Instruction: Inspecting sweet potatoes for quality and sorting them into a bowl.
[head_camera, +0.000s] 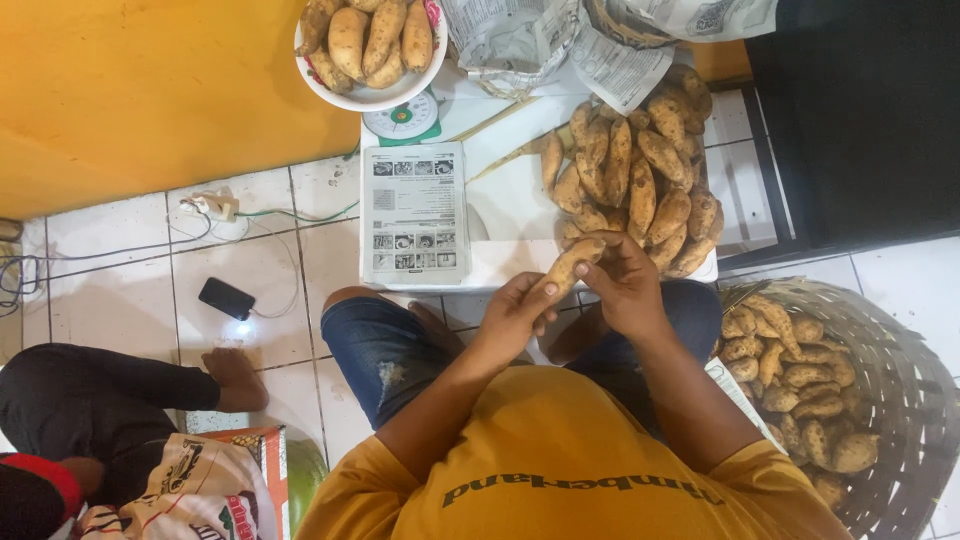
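Note:
Both my hands hold one tan sweet potato (566, 268) over my lap. My left hand (510, 318) grips its lower end, and my right hand (625, 283) closes over its upper end. Just beyond them, a pile of sweet potatoes (635, 180) lies on a low white board (505, 205). A sheet of newspaper (413, 212) rests flat on the board's left part.
A white bowl (372, 98) of sweet potatoes sits on a small kitchen scale (402, 118). A woven basket (900, 400) with several sweet potatoes stands at my right. Another person's leg (120, 385) lies at left, near a phone (226, 298) and cables on the tiled floor.

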